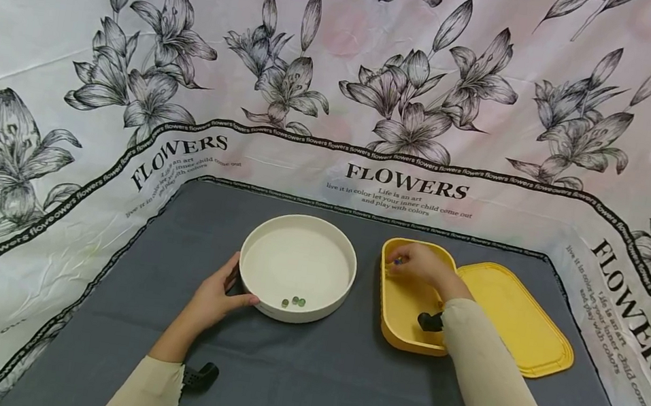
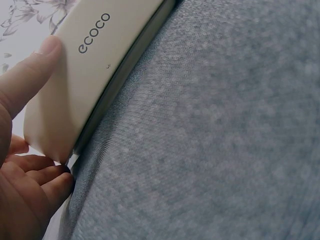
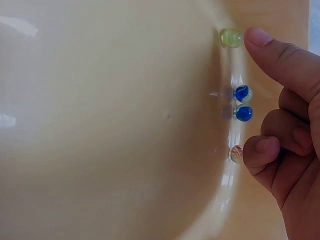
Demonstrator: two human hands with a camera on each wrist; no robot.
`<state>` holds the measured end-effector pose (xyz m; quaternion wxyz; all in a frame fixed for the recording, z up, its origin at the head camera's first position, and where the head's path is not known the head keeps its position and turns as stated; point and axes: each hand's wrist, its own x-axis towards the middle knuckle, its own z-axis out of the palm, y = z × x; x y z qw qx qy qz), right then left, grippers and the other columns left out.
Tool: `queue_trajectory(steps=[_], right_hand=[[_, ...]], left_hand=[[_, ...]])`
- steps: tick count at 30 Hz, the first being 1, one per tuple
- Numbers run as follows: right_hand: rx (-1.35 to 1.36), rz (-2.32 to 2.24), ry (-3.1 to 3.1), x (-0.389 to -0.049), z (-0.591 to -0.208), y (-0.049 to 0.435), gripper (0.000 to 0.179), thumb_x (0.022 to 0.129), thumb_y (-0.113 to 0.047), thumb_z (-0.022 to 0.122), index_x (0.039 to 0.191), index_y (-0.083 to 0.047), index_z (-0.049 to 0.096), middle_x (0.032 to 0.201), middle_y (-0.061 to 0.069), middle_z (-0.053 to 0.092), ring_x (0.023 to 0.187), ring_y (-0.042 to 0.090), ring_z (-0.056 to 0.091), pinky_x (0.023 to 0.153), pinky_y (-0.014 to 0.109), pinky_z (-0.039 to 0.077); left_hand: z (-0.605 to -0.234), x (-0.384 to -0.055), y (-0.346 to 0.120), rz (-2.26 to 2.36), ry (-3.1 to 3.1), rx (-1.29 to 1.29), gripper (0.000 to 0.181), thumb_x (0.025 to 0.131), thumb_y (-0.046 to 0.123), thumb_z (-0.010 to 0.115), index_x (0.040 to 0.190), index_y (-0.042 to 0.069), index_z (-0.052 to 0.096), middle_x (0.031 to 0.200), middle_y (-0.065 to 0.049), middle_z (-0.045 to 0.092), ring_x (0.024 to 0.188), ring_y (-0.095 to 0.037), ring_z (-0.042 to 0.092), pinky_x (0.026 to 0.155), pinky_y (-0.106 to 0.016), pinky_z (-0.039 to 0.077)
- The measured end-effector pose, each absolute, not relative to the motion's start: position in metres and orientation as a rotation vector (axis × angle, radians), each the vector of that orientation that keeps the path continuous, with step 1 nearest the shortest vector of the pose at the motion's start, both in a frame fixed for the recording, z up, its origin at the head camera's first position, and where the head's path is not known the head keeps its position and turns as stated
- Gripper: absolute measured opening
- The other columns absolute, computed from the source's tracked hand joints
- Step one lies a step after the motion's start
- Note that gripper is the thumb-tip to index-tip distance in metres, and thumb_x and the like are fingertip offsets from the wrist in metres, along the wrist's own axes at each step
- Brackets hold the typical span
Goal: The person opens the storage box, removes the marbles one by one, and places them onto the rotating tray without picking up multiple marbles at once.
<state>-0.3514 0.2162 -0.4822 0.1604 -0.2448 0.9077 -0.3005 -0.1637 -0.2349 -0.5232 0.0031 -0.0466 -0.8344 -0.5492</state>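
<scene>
The grey tabletop (image 1: 326, 388) bore all the vessels; a marble dropped in the gap between them would probably have rolled, since nothing there would have stopped it. The round white dish (image 1: 293, 260) stood left of the yellow box (image 1: 404, 309); the yellow lid (image 1: 514, 317) lay flat to the box's right, close to the right sleeve (image 1: 493, 383), which could have nudged it on a sideways sweep.

The left hand (image 1: 215, 298) gripped the dish, thumb on the outer wall, fingers curled about its side and lower edge; a harder push could have tilted or slid it. The right hand (image 1: 425, 265) was inside the box, thumb and fingertips moderately apart; no marble was visibly pinched, and whether the palm held any could not be told. The black wrist camera (image 1: 430, 322) hung over the box and might have bumped its wall on a low exit.

Three green marbles (image 1: 295, 300) sat near the dish's near wall. In the box, a yellow-green marble (image 3: 231, 38), two blue marbles (image 3: 243, 113) and a red-streaked marble (image 3: 236, 154) lined the wall's curved foot, where smooth glass could have squirted from an off-centre pinch.
</scene>
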Motion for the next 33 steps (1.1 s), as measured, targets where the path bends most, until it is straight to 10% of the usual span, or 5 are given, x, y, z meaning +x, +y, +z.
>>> queue_trajectory(steps=[22,33], right_hand=[[-0.791,-0.765,2.611,-0.359,-0.49,0.214,0.012,0.086,-0.012,0.083,0.096,-0.01,0.077,0.085,-0.003,0.07,0.075,0.012,0.059,0.069,0.025,0.052],[-0.751,-0.809,2.661,-0.352,-0.472,0.217,0.01,0.094,-0.017,0.076,0.103,-0.014,0.079,0.099,-0.001,0.075,0.088,0.016,0.063,0.082,0.031,0.055]], left_hand=[[-0.518,-0.17,-0.23,-1.701,-2.638,-0.141,0.121,0.08,0.036,0.09,0.165,0.006,0.01,0.168,-0.014,0.023,0.155,-0.028,0.026,0.124,-0.045,0.031],[-0.523,-0.165,-0.232,-1.679,-2.651,-0.14,0.12,0.081,0.035,0.089,0.165,0.005,0.009,0.169,-0.017,0.022,0.155,-0.032,0.026,0.123,-0.046,0.032]])
